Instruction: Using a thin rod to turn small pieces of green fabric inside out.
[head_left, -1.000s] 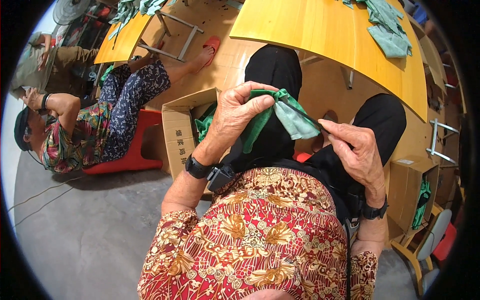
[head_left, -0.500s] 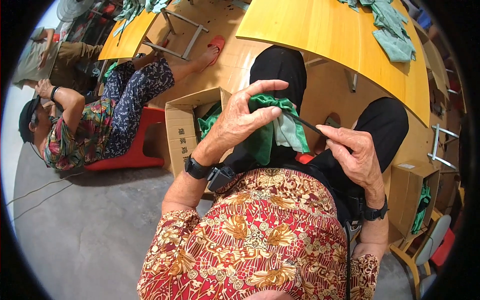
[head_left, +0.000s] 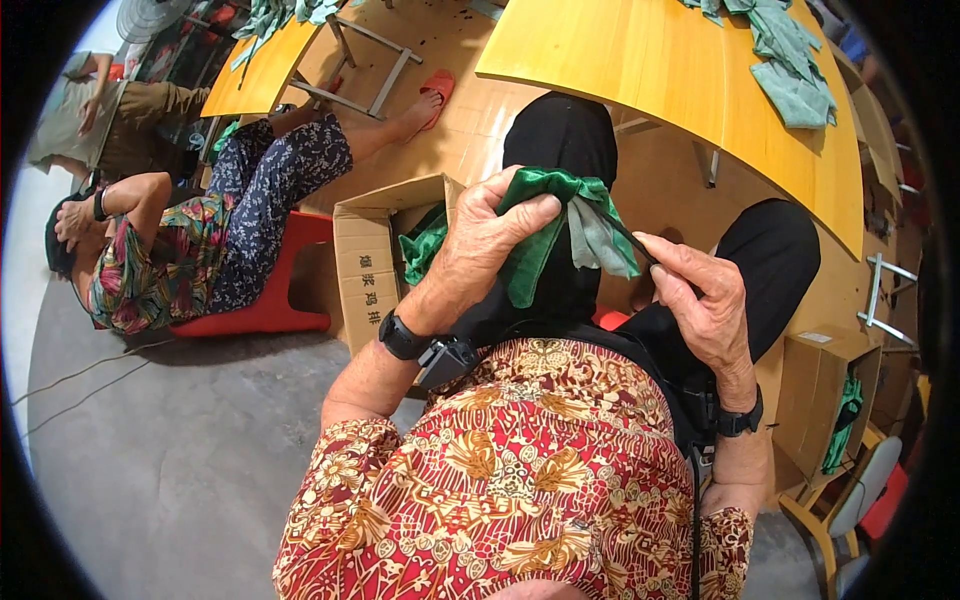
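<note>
Over my lap, my left hand (head_left: 490, 225) is closed on a piece of green velvety cloth (head_left: 530, 270), its thumb pressed on the upper fold. A paler green side of the cloth shows on the part hanging toward the right. My right hand (head_left: 705, 295) pinches a thin dark strip (head_left: 638, 243) between thumb and fingertips, just beside the cloth's right edge. Whether this strip is a cord or a stick I cannot tell, and where it meets the cloth is hard to make out.
An open cardboard box (head_left: 365, 265) with green cloth stands by my left arm, another box (head_left: 815, 390) at the right. Ahead is a yellow table (head_left: 640, 60) with pale green cloth pieces (head_left: 790, 70). At the left, a person sits on a red chair (head_left: 275, 290).
The cloth has turned and spread, showing more of its pale side. Less of the dark strip shows between the cloth and my right fingers. The seated person's hand has moved at the head.
</note>
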